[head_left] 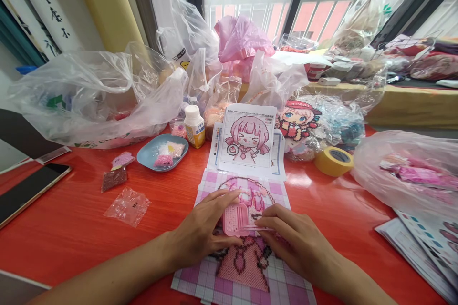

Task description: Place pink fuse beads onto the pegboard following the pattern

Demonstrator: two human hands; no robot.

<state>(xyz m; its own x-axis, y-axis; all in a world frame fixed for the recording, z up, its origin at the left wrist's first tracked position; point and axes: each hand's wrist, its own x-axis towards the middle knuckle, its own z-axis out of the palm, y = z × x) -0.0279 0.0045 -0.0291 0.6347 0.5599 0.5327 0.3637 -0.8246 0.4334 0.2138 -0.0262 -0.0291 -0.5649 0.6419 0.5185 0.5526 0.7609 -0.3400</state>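
Observation:
Over the middle of a checked pegboard, my left hand grips a small pink bead tray between thumb and fingers. My right hand pinches thin, pale pink tweezers, whose tips reach to the tray's right side. On the board lies a partly hidden figure made of fuse beads, pink with dark outlines. Both hands and the tray cover its middle. Behind the board leans a printed pattern sheet showing a pink-haired character.
A blue dish with bead bags, a white-capped bottle and yellow tape stand beyond my hands. A phone and a clear bag lie left. Plastic bags crowd the back; papers lie right.

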